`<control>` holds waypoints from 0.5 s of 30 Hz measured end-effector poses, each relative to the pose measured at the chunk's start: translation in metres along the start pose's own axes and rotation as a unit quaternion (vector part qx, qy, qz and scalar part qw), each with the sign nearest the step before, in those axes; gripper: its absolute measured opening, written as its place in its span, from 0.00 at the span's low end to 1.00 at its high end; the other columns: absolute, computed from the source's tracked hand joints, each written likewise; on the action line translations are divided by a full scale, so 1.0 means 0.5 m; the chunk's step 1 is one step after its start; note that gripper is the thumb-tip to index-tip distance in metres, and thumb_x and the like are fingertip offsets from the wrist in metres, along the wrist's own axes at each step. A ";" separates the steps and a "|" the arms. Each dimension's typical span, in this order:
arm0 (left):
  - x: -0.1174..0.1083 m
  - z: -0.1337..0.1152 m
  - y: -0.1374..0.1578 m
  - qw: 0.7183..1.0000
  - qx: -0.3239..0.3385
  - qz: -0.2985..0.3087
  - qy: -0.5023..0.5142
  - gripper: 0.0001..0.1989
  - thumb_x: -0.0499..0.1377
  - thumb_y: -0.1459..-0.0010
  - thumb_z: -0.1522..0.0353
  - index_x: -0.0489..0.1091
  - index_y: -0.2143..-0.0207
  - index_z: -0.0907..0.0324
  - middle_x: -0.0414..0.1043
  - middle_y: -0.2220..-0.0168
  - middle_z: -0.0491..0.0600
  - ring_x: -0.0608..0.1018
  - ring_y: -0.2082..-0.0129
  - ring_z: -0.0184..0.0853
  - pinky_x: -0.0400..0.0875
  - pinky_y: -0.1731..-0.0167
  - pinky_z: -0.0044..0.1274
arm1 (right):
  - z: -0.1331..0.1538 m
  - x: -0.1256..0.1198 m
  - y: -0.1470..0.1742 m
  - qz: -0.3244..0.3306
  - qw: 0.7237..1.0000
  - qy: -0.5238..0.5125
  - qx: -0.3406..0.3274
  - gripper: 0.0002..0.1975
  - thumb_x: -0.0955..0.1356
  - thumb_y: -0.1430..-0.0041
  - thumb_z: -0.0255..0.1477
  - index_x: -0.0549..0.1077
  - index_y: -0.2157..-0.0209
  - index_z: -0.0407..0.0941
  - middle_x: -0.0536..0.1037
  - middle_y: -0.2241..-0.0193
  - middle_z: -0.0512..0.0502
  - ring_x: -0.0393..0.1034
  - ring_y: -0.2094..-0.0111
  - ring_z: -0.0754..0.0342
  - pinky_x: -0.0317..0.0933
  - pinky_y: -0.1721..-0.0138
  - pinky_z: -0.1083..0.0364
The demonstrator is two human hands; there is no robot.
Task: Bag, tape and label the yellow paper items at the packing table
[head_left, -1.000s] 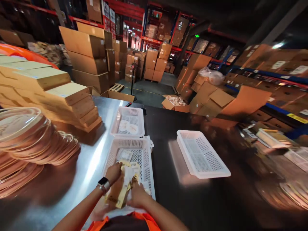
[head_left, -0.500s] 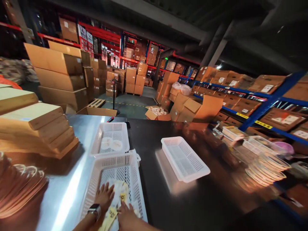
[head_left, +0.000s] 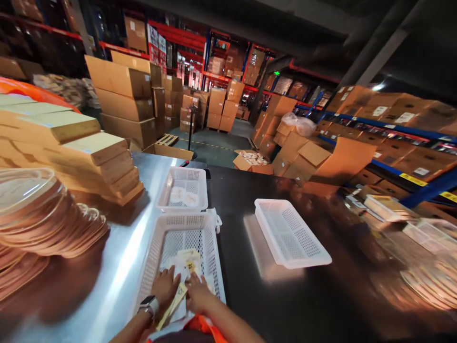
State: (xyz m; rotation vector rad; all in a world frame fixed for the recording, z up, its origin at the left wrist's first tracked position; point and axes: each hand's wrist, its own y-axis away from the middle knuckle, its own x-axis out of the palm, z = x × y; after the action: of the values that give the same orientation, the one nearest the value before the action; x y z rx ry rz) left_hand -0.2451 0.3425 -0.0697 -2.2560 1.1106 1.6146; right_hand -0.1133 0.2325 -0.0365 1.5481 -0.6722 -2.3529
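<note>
Yellow packet (head_left: 173, 301), long axis running away from the body, is pinched between left hand (head_left: 164, 287) and right hand (head_left: 197, 294), both closed on it, over the near basket (head_left: 152, 247).

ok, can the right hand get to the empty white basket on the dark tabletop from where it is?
Probably yes. The right hand rests on paper packets inside the near basket, and the empty basket lies to its right on bare dark tabletop, with nothing standing between. It would only have to lift over the near basket's wall.
</note>
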 end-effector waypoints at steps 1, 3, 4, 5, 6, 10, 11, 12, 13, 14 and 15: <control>-0.001 0.000 0.009 1.000 -0.010 0.001 0.004 0.27 0.42 0.31 0.61 0.63 0.39 0.68 0.75 0.49 0.62 0.75 0.48 0.46 0.64 0.46 0.36 | 0.002 -0.004 0.005 0.003 1.000 -0.004 -0.004 0.35 0.69 0.43 0.28 0.61 0.34 0.41 0.55 0.31 0.31 0.40 0.28 0.40 0.39 0.31 0.35; -0.002 0.000 0.022 0.999 -0.029 0.001 0.013 0.25 0.44 0.30 0.60 0.65 0.42 0.67 0.76 0.53 0.60 0.76 0.51 0.45 0.65 0.47 0.37 | 0.003 -0.009 0.011 0.007 1.000 -0.008 -0.013 0.34 0.69 0.42 0.28 0.61 0.34 0.41 0.55 0.31 0.32 0.40 0.28 0.41 0.37 0.31 0.35; -0.001 0.000 0.026 0.999 -0.041 -0.001 0.019 0.24 0.46 0.31 0.60 0.65 0.43 0.67 0.76 0.55 0.58 0.76 0.52 0.44 0.66 0.48 0.37 | 0.003 -0.009 0.012 0.008 1.000 -0.011 -0.018 0.34 0.69 0.43 0.28 0.62 0.35 0.42 0.55 0.31 0.32 0.40 0.28 0.41 0.37 0.31 0.34; 0.000 0.001 0.029 0.998 -0.053 -0.005 0.025 0.23 0.47 0.31 0.59 0.64 0.43 0.66 0.75 0.54 0.58 0.76 0.53 0.42 0.66 0.48 0.37 | 0.003 -0.009 0.011 0.008 1.000 -0.013 -0.022 0.34 0.69 0.43 0.27 0.62 0.35 0.43 0.55 0.31 0.33 0.40 0.28 0.41 0.37 0.30 0.35; 0.002 0.001 0.032 0.997 -0.069 -0.011 0.032 0.24 0.48 0.31 0.59 0.63 0.41 0.66 0.75 0.53 0.58 0.77 0.53 0.42 0.67 0.49 0.36 | 0.004 -0.008 0.010 0.004 1.000 -0.016 -0.024 0.32 0.68 0.43 0.26 0.64 0.36 0.44 0.58 0.32 0.35 0.42 0.28 0.42 0.38 0.30 0.35; 0.012 0.002 0.051 0.990 -0.126 -0.038 0.059 0.31 0.52 0.32 0.60 0.52 0.34 0.69 0.68 0.44 0.63 0.75 0.48 0.43 0.68 0.47 0.35 | 0.014 -0.009 0.007 -0.055 0.998 -0.032 0.026 0.24 0.60 0.40 0.18 0.73 0.45 0.44 0.67 0.37 0.40 0.51 0.31 0.47 0.40 0.30 0.42; 0.014 0.002 0.057 0.988 -0.135 -0.039 0.064 0.32 0.52 0.33 0.60 0.51 0.34 0.70 0.68 0.43 0.64 0.75 0.47 0.43 0.68 0.47 0.35 | 0.017 -0.010 0.007 -0.073 0.995 -0.036 0.049 0.25 0.58 0.40 0.17 0.73 0.46 0.43 0.66 0.36 0.39 0.51 0.30 0.47 0.39 0.29 0.43; 0.015 0.003 0.065 0.987 -0.141 -0.036 0.070 0.32 0.52 0.33 0.60 0.51 0.34 0.70 0.68 0.44 0.65 0.75 0.47 0.44 0.68 0.47 0.36 | 0.020 -0.010 0.009 -0.088 0.993 -0.041 0.070 0.25 0.57 0.39 0.17 0.72 0.44 0.42 0.63 0.34 0.38 0.49 0.30 0.47 0.39 0.29 0.44; 0.016 0.003 0.073 0.986 -0.142 -0.029 0.077 0.31 0.52 0.33 0.60 0.52 0.35 0.70 0.69 0.45 0.64 0.76 0.48 0.44 0.69 0.48 0.36 | 0.023 -0.009 0.012 -0.098 0.990 -0.046 0.085 0.26 0.57 0.38 0.18 0.70 0.41 0.41 0.60 0.33 0.38 0.47 0.29 0.46 0.38 0.29 0.45; 0.017 0.004 0.081 0.986 -0.139 -0.019 0.086 0.29 0.52 0.32 0.60 0.54 0.36 0.69 0.70 0.46 0.63 0.76 0.50 0.43 0.70 0.49 0.36 | 0.025 -0.007 0.015 -0.101 0.989 -0.051 0.094 0.26 0.58 0.37 0.19 0.67 0.38 0.40 0.58 0.32 0.37 0.46 0.29 0.46 0.39 0.29 0.46; 0.017 0.004 0.088 0.987 -0.132 -0.005 0.095 0.27 0.52 0.32 0.60 0.58 0.38 0.67 0.72 0.48 0.61 0.77 0.51 0.42 0.71 0.50 0.35 | 0.027 -0.004 0.018 -0.099 0.989 -0.056 0.097 0.27 0.59 0.37 0.21 0.64 0.36 0.39 0.57 0.31 0.36 0.46 0.29 0.46 0.40 0.29 0.48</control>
State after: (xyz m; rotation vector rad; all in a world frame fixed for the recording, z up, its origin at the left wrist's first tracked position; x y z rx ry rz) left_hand -0.2736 0.3078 -0.0655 -2.6278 0.9711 1.6572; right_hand -0.1253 0.2288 -0.0258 1.6380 -0.8295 -2.6054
